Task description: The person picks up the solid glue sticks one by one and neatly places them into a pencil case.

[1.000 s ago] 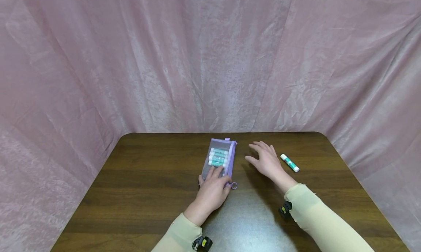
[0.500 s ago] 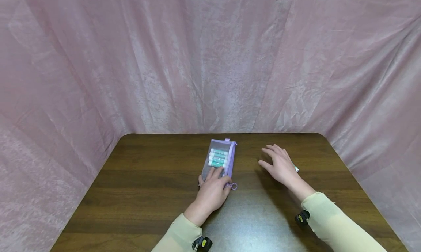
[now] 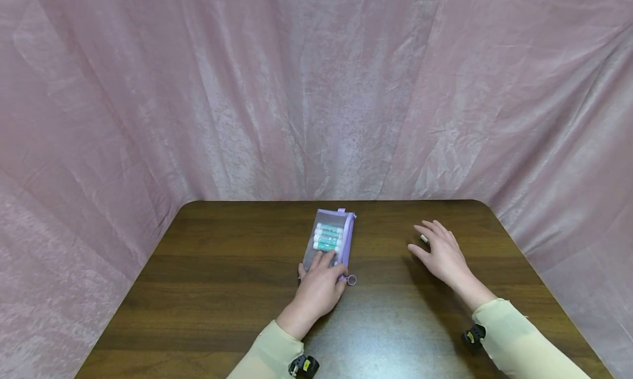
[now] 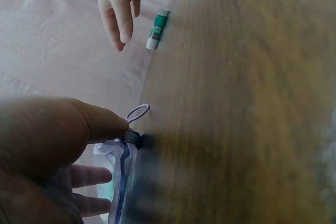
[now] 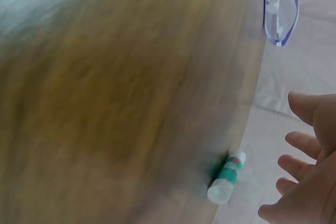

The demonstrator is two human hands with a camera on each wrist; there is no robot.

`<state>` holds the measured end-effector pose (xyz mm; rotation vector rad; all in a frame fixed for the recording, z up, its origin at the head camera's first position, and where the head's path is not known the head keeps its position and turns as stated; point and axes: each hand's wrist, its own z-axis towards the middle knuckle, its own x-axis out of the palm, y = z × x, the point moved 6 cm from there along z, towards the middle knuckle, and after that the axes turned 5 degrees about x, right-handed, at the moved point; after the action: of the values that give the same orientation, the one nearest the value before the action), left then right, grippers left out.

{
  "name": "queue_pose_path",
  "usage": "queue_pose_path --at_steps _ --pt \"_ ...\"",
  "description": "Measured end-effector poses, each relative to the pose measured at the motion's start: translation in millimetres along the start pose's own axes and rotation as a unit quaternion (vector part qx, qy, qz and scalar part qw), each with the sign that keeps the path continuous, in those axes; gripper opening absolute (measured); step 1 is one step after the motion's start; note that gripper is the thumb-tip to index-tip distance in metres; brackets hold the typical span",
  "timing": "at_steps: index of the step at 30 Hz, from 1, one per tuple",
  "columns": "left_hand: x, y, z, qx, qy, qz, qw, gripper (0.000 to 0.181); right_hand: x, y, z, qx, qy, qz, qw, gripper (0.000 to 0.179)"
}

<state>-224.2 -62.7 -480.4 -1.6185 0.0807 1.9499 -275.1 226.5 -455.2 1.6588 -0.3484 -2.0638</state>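
Observation:
A purple-edged mesh zipper pouch (image 3: pixel 348 239) lies on the table, with several green-and-white glue sticks (image 3: pixel 328 237) side by side inside. My left hand (image 3: pixel 318 288) rests on its near end, fingers spread. In the left wrist view the thumb (image 4: pixel 107 124) touches the zipper end, by the ring pull (image 4: pixel 138 113). To the right, my right hand (image 3: pixel 442 255) hovers with spread, slightly bent fingers over a loose glue stick (image 5: pixel 228 177). From the head only that stick's white end (image 3: pixel 424 239) shows between thumb and fingers; a gap separates it from the hand in the right wrist view.
The brown wooden table (image 3: pixel 222 291) has rounded far corners. Behind it and along both sides hangs a pink curtain (image 3: pixel 316 93). Black wrist cameras (image 3: pixel 304 366) sit on both sleeves.
My right hand has moved rightward, from left of the loose glue stick to over it, covering most of it in the head view. My left hand and the pouch have stayed put.

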Motion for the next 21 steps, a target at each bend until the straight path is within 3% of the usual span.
queue_pose_path --at_steps 13,21 --pt "0.3 -0.6 0.0 0.001 -0.004 0.000 1.0000 0.010 -12.2 -29.4 -12.2 0.040 0.009 0.015 0.9990 0.063" --pt "0.7 0.1 -0.7 -0.004 -0.001 -0.005 1.0000 0.010 -10.8 -44.0 -16.7 0.056 0.036 0.020 0.9976 0.066"
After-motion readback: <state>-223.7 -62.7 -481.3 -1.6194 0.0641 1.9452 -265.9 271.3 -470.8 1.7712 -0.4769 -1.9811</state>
